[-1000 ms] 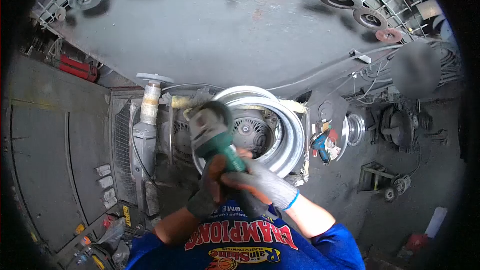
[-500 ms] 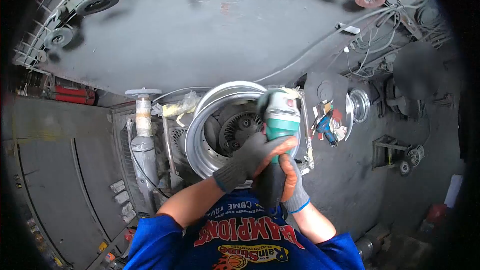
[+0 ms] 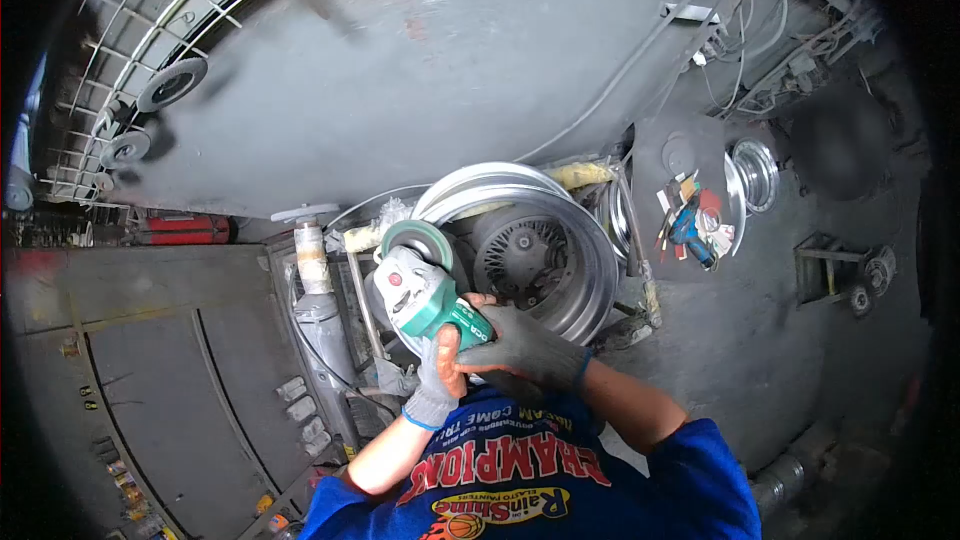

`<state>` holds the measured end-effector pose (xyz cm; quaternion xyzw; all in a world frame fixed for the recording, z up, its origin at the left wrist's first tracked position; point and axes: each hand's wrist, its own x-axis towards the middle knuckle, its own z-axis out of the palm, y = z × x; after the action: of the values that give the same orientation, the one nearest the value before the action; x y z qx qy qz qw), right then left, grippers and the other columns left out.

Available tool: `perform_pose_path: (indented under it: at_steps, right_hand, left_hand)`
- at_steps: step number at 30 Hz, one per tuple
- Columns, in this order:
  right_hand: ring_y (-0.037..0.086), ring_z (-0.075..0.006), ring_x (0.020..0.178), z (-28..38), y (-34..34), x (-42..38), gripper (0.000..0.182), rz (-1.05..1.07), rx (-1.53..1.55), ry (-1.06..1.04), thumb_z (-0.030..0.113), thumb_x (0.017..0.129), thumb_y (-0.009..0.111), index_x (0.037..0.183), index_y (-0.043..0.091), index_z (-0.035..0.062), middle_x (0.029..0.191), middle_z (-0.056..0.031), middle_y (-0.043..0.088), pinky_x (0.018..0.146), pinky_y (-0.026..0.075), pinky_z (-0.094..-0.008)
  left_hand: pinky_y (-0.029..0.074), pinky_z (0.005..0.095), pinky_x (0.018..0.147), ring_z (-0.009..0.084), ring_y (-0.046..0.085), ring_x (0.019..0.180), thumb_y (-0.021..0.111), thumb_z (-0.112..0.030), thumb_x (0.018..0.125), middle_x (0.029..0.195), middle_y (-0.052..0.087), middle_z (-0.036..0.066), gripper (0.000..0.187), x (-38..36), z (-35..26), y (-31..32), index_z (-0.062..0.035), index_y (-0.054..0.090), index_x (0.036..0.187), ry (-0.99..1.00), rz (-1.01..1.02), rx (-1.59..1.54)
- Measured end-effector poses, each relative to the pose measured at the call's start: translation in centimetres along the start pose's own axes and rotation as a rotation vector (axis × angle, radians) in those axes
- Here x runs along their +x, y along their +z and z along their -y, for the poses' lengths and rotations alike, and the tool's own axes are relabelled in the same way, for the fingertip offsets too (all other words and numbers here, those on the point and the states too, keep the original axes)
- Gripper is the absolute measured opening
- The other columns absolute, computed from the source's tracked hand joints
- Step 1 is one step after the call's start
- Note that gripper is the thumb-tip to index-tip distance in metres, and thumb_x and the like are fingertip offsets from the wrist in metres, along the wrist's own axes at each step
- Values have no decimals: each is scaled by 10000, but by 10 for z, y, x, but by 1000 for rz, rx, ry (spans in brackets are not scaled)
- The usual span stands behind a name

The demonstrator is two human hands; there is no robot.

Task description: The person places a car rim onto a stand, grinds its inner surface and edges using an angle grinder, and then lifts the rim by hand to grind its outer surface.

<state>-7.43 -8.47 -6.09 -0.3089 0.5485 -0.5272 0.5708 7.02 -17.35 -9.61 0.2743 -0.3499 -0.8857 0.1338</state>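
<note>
I hold a green and grey angle grinder with both gloved hands. My left hand, in a grey glove with an orange palm, grips the grinder's rear handle from below. In a dark grey glove, my right hand wraps the body just behind the head. The grinder's disc rests against the left edge of a silver wheel rim. That rim sits on a machine, with a dark ribbed hub showing inside it.
A grey post stands left of the rim. Grinding discs hang on a wire grid at upper left. A board with hand tools and a shiny hub lie to the right. Cables run across the grey wall.
The grinder has swung from the rim's right edge to its left edge, with both hands following. My view has shifted up and to the right.
</note>
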Motion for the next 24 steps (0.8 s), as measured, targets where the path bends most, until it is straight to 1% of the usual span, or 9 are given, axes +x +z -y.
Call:
perform_pose_path:
  at_steps: [5, 7, 10, 11, 13, 14, 17, 20, 24]
  right_hand:
    - [585, -170, 885, -14, -9, -5, 458, -70, 84, -57, 346, 754, 818, 985, 635, -5, 931, -100, 628, 814, 481, -345]
    - [551, -163, 1093, -21, -22, -16, 399, -141, 32, -105, 209, 774, 807, 1076, 643, 7, 1074, -84, 629, 964, 436, -313]
    - [627, -171, 912, -33, -13, -42, 336, -227, 504, -32, 181, 785, 781, 1041, 654, 4, 973, -111, 669, 884, 490, -332]
    - [639, -167, 848, -37, -9, -45, 318, -283, 768, -35, 174, 794, 763, 1040, 654, 5, 944, -116, 682, 854, 504, -330]
    - [654, -182, 902, -19, -7, -46, 386, -313, 849, -31, 131, 748, 791, 1082, 650, -2, 1053, -118, 675, 835, 518, -330]
    - [664, -195, 889, -16, -8, -44, 425, -311, 655, -142, 149, 754, 793, 1115, 630, -6, 1058, -112, 675, 832, 522, -336]
    - [690, -247, 876, -25, -8, -31, 556, -315, 428, -213, 269, 758, 820, 1160, 578, -28, 1031, -135, 677, 831, 529, -347]
    - [669, -363, 931, -19, -23, -9, 724, -154, -270, -284, 485, 752, 797, 1198, 518, -11, 955, -214, 635, 837, 522, -383]
    - [663, -385, 924, -18, -31, 1, 642, 1, -313, -239, 514, 777, 760, 1157, 555, 39, 944, -190, 646, 841, 526, -431]
  left_hand:
    - [562, 356, 891, 246, 621, 1074, 693, -465, 884, 1259, 578, 136, 655, 16, -11, 14, -15, 496, 1317, -137, 39, -24]
    - [543, 277, 792, 200, 646, 969, 580, -368, 963, 1136, 636, 138, 529, 29, -14, 32, 8, 519, 1330, -124, 106, 271]
    - [552, 261, 718, 145, 669, 831, 592, -87, 958, 947, 679, 59, 281, 60, -1, 21, -2, 580, 1226, -323, 277, 59]
    - [521, 241, 675, 122, 632, 783, 597, -94, 959, 897, 641, 36, 250, 59, -9, 35, -8, 581, 1193, -303, 295, 223]
    - [459, 201, 590, 75, 557, 686, 605, -109, 960, 797, 566, -11, 190, 55, -26, 65, -21, 582, 1127, -261, 328, 555]
    - [425, 194, 567, 57, 524, 676, 614, -73, 947, 792, 558, -16, 185, 45, -31, 72, -26, 584, 1124, -192, 286, 600]
    - [492, 275, 772, 143, 620, 872, 713, -183, 894, 1055, 621, 66, 465, 27, -37, 47, -22, 529, 1289, -243, 207, 331]
    - [507, 316, 887, 185, 648, 1002, 751, -267, 881, 1248, 605, 113, 598, 10, -29, 31, -31, 493, 1366, -120, 187, 244]
    - [472, 329, 976, 200, 600, 1138, 754, -312, 881, 1385, 517, 117, 623, 9, -16, 21, -56, 485, 1382, -21, 133, 92]
